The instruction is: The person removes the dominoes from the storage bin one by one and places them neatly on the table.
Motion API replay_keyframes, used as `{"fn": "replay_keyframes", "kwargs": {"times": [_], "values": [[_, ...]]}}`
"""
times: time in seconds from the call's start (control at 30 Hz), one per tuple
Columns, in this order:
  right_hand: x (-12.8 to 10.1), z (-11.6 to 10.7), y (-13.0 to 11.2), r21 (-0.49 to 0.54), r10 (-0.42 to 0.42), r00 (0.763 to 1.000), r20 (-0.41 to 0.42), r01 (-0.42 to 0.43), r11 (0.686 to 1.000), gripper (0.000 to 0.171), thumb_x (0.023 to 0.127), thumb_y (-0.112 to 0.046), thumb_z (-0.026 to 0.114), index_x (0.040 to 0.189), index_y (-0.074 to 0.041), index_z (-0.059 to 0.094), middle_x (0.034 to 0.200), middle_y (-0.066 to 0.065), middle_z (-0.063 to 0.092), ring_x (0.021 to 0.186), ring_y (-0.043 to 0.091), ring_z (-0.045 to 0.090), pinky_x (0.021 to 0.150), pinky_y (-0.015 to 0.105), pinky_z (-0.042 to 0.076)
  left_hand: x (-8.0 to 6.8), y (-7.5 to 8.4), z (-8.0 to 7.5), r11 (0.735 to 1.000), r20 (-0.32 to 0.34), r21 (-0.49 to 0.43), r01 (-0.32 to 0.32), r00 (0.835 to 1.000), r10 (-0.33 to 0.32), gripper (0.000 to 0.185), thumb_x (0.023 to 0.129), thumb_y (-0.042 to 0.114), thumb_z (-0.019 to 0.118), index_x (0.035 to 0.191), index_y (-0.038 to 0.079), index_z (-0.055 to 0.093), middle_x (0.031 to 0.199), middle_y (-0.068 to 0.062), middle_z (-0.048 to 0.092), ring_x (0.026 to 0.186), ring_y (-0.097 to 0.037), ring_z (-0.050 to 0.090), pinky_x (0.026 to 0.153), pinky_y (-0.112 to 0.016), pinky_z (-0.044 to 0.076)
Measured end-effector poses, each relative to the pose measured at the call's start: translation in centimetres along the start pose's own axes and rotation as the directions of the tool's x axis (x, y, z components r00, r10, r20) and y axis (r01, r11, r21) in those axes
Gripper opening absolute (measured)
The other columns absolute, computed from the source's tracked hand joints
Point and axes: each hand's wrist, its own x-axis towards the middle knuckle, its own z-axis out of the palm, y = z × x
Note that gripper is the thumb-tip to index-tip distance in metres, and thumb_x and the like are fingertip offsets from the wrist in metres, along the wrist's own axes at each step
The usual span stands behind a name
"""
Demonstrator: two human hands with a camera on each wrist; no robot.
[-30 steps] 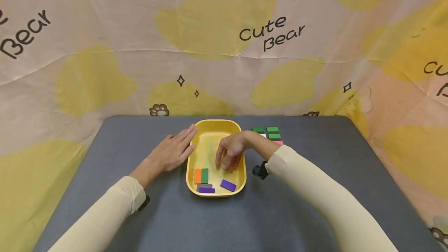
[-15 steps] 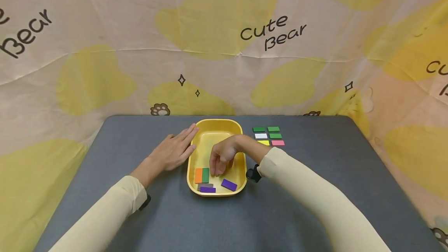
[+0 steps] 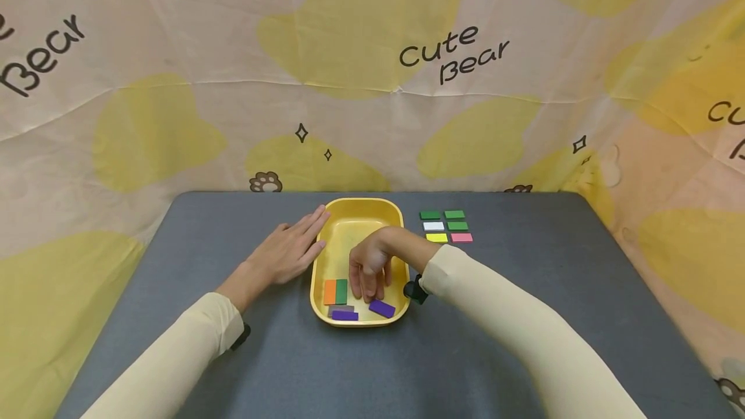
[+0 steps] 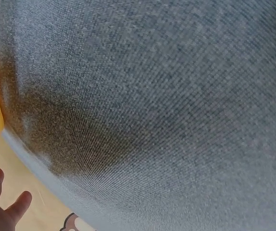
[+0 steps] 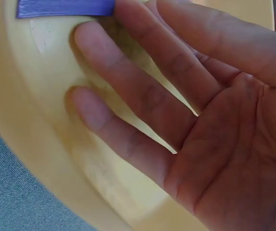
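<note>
A yellow tray (image 3: 363, 204) sits on the table with flat rectangular blocks in its near end. My left hand (image 3: 289, 252) rests on the tray's left rim, fingers extended and holding nothing. Inside the tray, my right hand (image 3: 370, 264) points downward with loosely spread fingers. One of its fingertips meets the end of a purple block (image 5: 63, 7) in the right wrist view; nothing shows gripped. At the tray's near left lie an orange block (image 3: 330, 291) and a green block (image 3: 341, 291) side by side. Below them, another purple block (image 3: 345, 316) partly covers a grey block (image 3: 342, 308).
Right of the tray, several blocks lie in two columns on the grey table (image 3: 262, 367), among them a white block (image 3: 433, 226), a yellow block (image 3: 436, 237) and a pink block (image 3: 462, 238). A patterned cloth (image 3: 372, 134) hangs behind the table.
My right hand has moved left and then toward the tray's near end, coming up to the purple block. My left hand has stayed on the rim.
</note>
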Motion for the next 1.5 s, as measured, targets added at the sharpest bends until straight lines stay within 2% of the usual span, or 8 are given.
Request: {"fn": "replay_keyframes", "kwargs": {"times": [0.17,0.43,0.57,0.7,1.1,1.2,1.37,1.5], "values": [[0.05,0.15,-0.11,-0.022,0.040,0.999,0.002,-0.040,0.999,0.021,0.092,-0.004,0.067,0.113,-0.006,0.071,0.099,0.007,0.076,0.102,0.031,0.071,0.095,0.047,0.051,-0.05,0.03,0.08,1.000,-0.002,-0.002,-0.004,1.000,0.004,0.063,0.106,0.036,0.040,0.160,0.009,0.020,0.165,-0.007,0.019,0.146,-0.027,0.033,0.104,-0.059,0.037],[-0.21,0.15,-0.18,-0.029,0.052,0.999,-0.009,-0.052,0.998,0.023,0.091,0.000,0.067,0.114,-0.003,0.067,0.098,0.005,0.074,0.106,0.035,0.068,0.093,0.049,0.052,-0.07,-0.03,0.10,1.000,-0.012,-0.011,-0.002,1.000,0.002,0.063,0.106,0.035,0.041,0.160,0.010,0.021,0.165,-0.007,0.020,0.146,-0.027,0.033,0.104,-0.059,0.037],[-0.27,0.23,-0.16,-0.058,0.048,0.999,-0.023,-0.049,0.997,0.024,0.090,0.002,0.067,0.113,-0.003,0.067,0.093,0.003,0.074,0.095,0.028,0.071,0.093,0.048,0.052,-0.06,-0.03,0.14,1.000,-0.015,-0.010,-0.002,1.000,0.002,0.063,0.106,0.035,0.041,0.160,0.009,0.021,0.165,-0.007,0.020,0.146,-0.027,0.033,0.104,-0.059,0.037],[-0.17,0.27,-0.09,-0.079,0.061,0.997,-0.037,-0.064,0.995,0.024,0.087,0.004,0.069,0.109,-0.006,0.069,0.090,0.001,0.071,0.081,0.016,0.065,0.092,0.046,0.053,-0.09,0.02,0.11,1.000,-0.011,-0.007,-0.001,1.000,0.001,0.063,0.106,0.036,0.040,0.159,0.009,0.021,0.165,-0.007,0.020,0.146,-0.027,0.033,0.104,-0.059,0.037],[0.09,0.39,0.03,-0.145,0.064,0.997,-0.035,-0.068,0.987,0.018,0.087,0.002,0.070,0.102,-0.007,0.073,0.090,0.000,0.069,0.080,0.014,0.061,0.092,0.042,0.052,-0.03,0.00,0.09,1.000,0.005,-0.014,0.011,1.000,-0.011,0.062,0.106,0.036,0.040,0.160,0.011,0.020,0.165,-0.005,0.018,0.147,-0.026,0.031,0.105,-0.058,0.036],[0.15,0.52,0.03,-0.176,0.064,0.998,-0.024,-0.067,0.982,0.017,0.088,0.002,0.069,0.102,-0.005,0.076,0.086,0.000,0.071,0.080,0.015,0.062,0.091,0.040,0.052,-0.05,0.05,0.07,1.000,0.008,-0.014,0.011,1.000,-0.011,0.062,0.106,0.036,0.040,0.160,0.010,0.020,0.165,-0.006,0.018,0.147,-0.026,0.031,0.105,-0.059,0.036],[0.02,0.70,0.09,-0.173,0.068,0.998,-0.014,-0.069,0.983,0.017,0.089,0.005,0.067,0.101,-0.002,0.077,0.081,0.005,0.074,0.085,0.023,0.071,0.092,0.040,0.053,-0.02,0.07,0.07,1.000,0.000,-0.012,0.003,1.000,-0.003,0.062,0.106,0.035,0.040,0.159,0.009,0.021,0.165,-0.007,0.018,0.147,-0.027,0.031,0.104,-0.058,0.037],[-0.49,0.68,0.17,-0.183,0.039,0.999,-0.034,-0.045,0.982,0.018,0.088,0.007,0.066,0.101,0.000,0.077,0.080,0.005,0.074,0.081,0.021,0.071,0.091,0.040,0.054,-0.01,0.02,0.03,1.000,-0.005,-0.011,-0.003,1.000,0.003,0.062,0.107,0.035,0.040,0.159,0.009,0.021,0.165,-0.007,0.019,0.147,-0.027,0.031,0.104,-0.058,0.037]]}}
